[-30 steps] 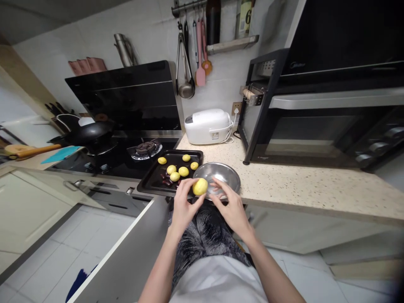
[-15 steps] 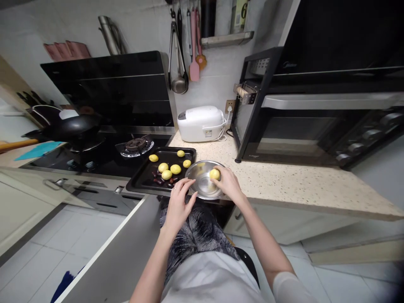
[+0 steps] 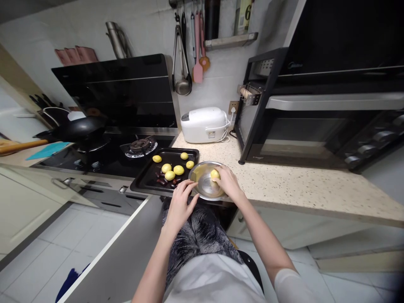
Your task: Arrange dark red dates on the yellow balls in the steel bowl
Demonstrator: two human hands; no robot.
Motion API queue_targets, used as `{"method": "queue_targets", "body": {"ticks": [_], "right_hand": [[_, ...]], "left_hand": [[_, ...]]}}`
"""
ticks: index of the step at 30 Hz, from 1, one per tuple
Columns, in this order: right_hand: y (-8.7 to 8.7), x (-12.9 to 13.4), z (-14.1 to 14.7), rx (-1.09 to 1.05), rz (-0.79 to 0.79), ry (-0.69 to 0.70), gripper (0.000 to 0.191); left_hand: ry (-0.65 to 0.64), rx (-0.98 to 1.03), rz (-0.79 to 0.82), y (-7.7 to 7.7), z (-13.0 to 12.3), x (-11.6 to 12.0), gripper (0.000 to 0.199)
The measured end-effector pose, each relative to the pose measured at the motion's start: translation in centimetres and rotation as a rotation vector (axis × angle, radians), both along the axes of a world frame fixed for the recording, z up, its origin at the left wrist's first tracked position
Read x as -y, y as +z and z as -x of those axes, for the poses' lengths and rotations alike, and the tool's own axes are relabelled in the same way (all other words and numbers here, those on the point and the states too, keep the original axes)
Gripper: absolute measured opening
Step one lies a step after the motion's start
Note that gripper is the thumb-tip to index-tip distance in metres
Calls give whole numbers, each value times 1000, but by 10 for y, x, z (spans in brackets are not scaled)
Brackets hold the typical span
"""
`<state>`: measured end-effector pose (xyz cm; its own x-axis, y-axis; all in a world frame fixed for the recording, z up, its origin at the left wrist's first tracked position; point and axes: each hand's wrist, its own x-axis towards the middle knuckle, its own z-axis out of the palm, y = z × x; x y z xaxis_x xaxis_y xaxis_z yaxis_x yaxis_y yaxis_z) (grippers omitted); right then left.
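Our left hand [image 3: 183, 197], its grip released, is curving by the metal bowl [image 3: 205, 185]; over that bowl, our right hand [image 3: 227, 182] is grasping a yellow fruit [image 3: 215, 174], leaving its long axis unclear. Beyond, a black appliance [image 3: 344, 35] is reading "Midea," a bottle [image 3: 244, 17] "6."

Dim, even light with stretched edges

Soft light surrounds the right grip [image 3: 229, 182], leaving pale highlights in the steel bowl [image 3: 205, 185] beneath. Left of it, the black range hood [image 3: 118, 92] shows dull reflections. To its right, the oven [image 3: 298, 136] looks stretched and soft; the lower corner is dark.
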<state>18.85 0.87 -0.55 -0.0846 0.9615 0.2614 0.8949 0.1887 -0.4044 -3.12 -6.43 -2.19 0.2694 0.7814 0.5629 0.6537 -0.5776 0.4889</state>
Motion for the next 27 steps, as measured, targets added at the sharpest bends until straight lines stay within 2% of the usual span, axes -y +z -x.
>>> {"method": "queue_targets", "body": {"ticks": [5, 10, 16, 22, 27], "right_hand": [[-2, 7, -9, -49, -50, 12, 43], [-6, 19, -11, -174, -185, 39, 39], [-7, 46, -9, -274, -261, 81, 28], [-12, 68, -11, -363, -301, 46, 22], [-14, 73, -11, -413, -321, 53, 20]], "left_hand": [[49, 14, -5, -4, 11, -20, 33], [166, -75, -43, -8, 33, -67, 39], [266, -277, 91, -10, 40, -113, 50], [259, -270, 48, -14, 35, -127, 31], [253, -183, 10, -9, 32, -116, 33]]}}
